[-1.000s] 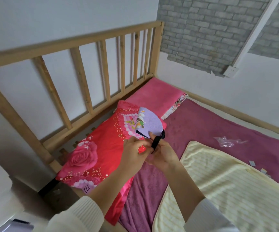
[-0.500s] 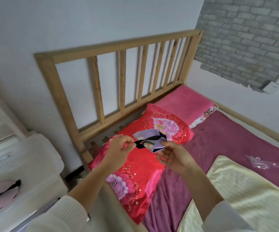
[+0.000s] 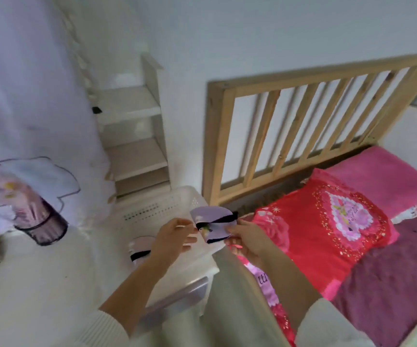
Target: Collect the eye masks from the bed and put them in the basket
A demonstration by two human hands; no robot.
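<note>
1. We see a bed [image 3: 390, 284] with a red pillow [image 3: 322, 236] and a wooden headboard [image 3: 302, 126], beside white shelves [image 3: 134, 146].
2. Pillow writing is too blurred to read.
3. Our left hand [image 3: 175, 237] and right hand [image 3: 246, 237] pinch a mask [image 3: 213, 221] over the white basket [image 3: 157, 209]; another mask [image 3: 141, 249] lies inside.

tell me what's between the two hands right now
In the head view, the folded lilac eye mask with its black strap spans the gap, pinched by the left hand and the right hand, above the white basket.

Matt cloth eye mask [image 3: 213, 225], perforated white plastic basket [image 3: 157, 209], bare wooden headboard [image 3: 302, 126].
</note>
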